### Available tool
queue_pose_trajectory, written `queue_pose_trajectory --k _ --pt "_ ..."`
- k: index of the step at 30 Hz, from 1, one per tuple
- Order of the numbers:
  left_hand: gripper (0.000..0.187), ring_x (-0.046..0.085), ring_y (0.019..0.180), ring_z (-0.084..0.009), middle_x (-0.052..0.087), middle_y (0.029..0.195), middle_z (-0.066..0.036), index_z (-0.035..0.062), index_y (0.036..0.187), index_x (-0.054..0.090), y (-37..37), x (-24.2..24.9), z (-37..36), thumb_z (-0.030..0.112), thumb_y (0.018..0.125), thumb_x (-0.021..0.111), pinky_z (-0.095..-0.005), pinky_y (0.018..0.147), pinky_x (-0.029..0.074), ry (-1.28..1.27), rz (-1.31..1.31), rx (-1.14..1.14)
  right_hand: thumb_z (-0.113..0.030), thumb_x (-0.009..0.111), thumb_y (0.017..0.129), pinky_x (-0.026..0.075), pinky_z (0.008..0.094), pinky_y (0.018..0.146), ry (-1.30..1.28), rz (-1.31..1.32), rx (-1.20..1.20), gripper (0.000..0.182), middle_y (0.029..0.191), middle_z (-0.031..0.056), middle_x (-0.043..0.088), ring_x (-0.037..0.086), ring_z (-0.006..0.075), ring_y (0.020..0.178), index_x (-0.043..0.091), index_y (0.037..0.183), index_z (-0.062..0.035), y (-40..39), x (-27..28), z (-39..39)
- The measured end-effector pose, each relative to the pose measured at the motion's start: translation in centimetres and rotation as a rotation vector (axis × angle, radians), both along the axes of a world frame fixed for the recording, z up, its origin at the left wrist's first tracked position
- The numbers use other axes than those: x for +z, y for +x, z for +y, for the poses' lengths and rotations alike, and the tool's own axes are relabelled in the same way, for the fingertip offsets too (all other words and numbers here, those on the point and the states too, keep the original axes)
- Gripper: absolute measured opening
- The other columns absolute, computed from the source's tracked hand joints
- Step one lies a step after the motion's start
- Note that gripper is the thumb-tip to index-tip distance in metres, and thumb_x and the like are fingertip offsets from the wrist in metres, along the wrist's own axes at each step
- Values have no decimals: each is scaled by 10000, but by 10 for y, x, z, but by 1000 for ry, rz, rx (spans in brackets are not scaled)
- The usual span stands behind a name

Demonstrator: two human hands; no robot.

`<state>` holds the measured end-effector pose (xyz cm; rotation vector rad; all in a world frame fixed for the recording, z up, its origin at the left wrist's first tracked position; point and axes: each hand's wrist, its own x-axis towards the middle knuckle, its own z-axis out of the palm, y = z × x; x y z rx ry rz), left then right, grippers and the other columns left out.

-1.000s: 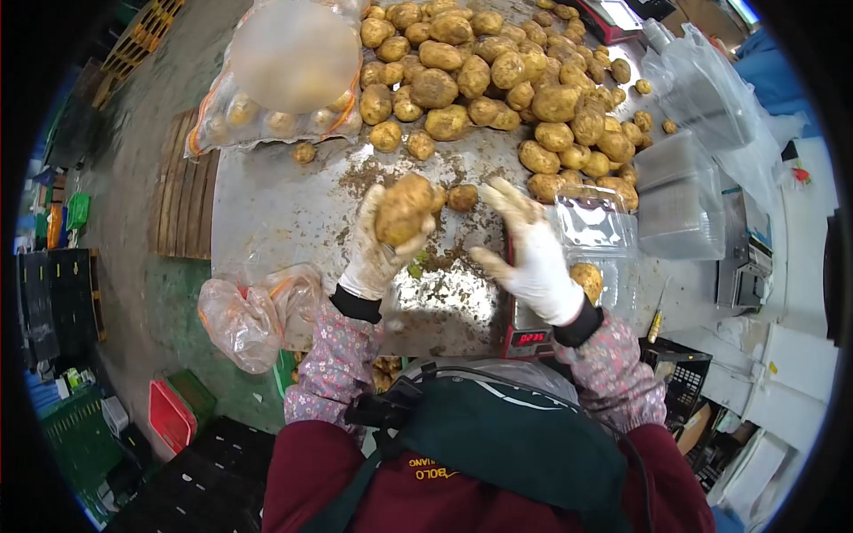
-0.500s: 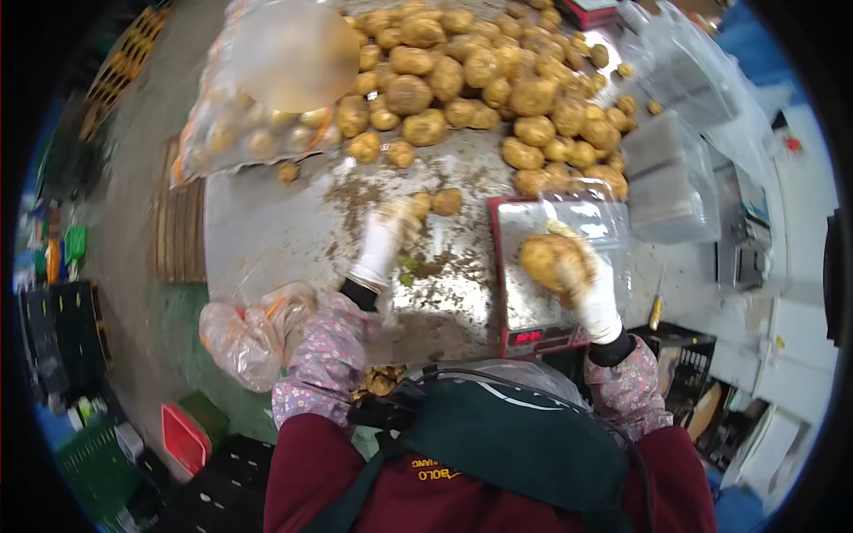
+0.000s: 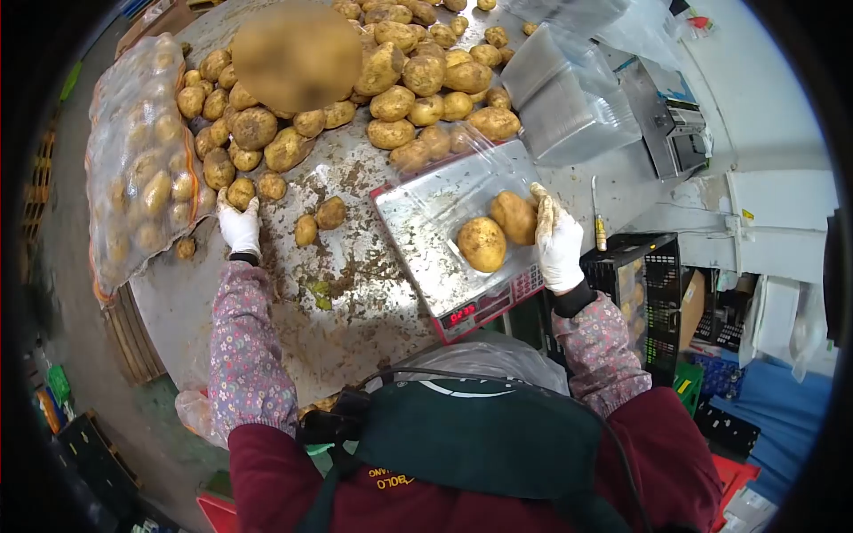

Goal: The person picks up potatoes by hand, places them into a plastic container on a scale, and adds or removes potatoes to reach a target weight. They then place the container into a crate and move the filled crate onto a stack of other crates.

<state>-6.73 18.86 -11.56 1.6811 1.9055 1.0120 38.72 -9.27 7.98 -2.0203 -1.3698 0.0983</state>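
Note:
My left hand (image 3: pixel 238 226), in a white glove, has its thumb and fingers around a small potato (image 3: pixel 241 193) at the edge of the pile. Two smaller potatoes (image 3: pixel 330 213) lie to its right on the dirt-strewn metal table. On a red-framed scale (image 3: pixel 418 240) with a lit display rests a clear plastic tray (image 3: pixel 475 169). Two large potatoes (image 3: pixel 482 244) sit side by side in it. My right hand (image 3: pixel 558 240), also gloved, is closed at the tray's right edge, fingers against the right-hand potato (image 3: pixel 514 218); its grip is partly hidden.
A heap of potatoes (image 3: pixel 422 75) covers the back of the table. At the left edge stands a full mesh sack (image 3: pixel 142 169) of potatoes. Stacked clear trays (image 3: pixel 569 98) stand at the back right, with a yellow-handled knife (image 3: pixel 600 226) nearby. A black crate (image 3: pixel 662 302) is at lower right.
My left hand has moved left from the two small potatoes to one by the sack. The potato in my right hand now lies in the tray. The whole view has turned and shifted.

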Motion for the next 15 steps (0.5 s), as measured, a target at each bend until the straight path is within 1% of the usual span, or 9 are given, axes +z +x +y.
queue_pose_trajectory --k 3,4,6,8,10,12,13,14,15 --pt "547 634 1020 -251 640 1157 -114 15 1260 533 11 19 -20 101 784 788 -340 925 492 59 -450 -77 -132 486 983 520 385 842 16 -143 8 261 1012 150 709 667 340 940 675 1143 -46 -5 21 4" --pt "488 641 993 -252 649 1140 -97 23 1239 550 14 29 -32 77 803 762 -345 913 499 22 -572 -93 -131 473 994 508 375 860 63 13 -9 273 1028 148 711 673 303 965 671 1158 -38 3 9 1" --pt "417 625 1005 -261 635 1163 -99 38 1222 563 38 94 -79 94 837 714 -368 892 507 -290 -1218 -121 -128 461 1003 519 363 843 136 141 41 286 1032 147 713 681 275 957 664 1171 -16 -2 18 0" --pt "411 605 1044 -252 619 1184 -112 47 1238 557 44 96 -105 222 883 665 -378 849 518 -346 -1667 -173 -104 497 987 535 340 815 220 235 172 278 1033 152 715 683 252 957 657 1184 8 -24 31 10" --pt "468 588 1036 -257 595 1220 -155 25 1259 538 53 130 -129 338 917 607 -356 793 526 -477 -1840 -243 -105 559 949 534 341 801 182 302 273 285 1010 153 713 689 260 900 653 1203 -15 -57 27 20" --pt "539 588 946 -262 586 1231 -184 5 1281 517 62 149 -141 417 937 569 -334 715 525 -499 -2018 -393 -273 750 812 468 401 890 35 12 470 396 1005 112 672 627 297 957 680 1146 -72 -108 59 35" --pt "585 578 859 -253 579 1212 -208 -4 1295 500 63 153 -148 467 952 551 -300 650 514 -546 -2048 -342 -373 782 762 434 402 919 -39 -115 609 463 1039 94 660 601 300 1009 678 1107 -82 -121 60 44" --pt "626 568 752 -187 589 1164 -207 -12 1297 494 64 155 -153 519 964 517 -249 564 485 -548 -2004 -271 -285 751 794 407 397 988 -120 -182 661 329 1026 84 671 609 290 1021 667 1024 -66 -133 60 45" --pt "641 549 704 -157 599 1135 -200 -16 1296 494 63 154 -158 535 967 500 -230 532 466 -553 -2026 -355 -310 749 801 426 399 943 -365 -180 669 394 1046 99 670 597 299 1042 648 1096 -68 -143 56 49"
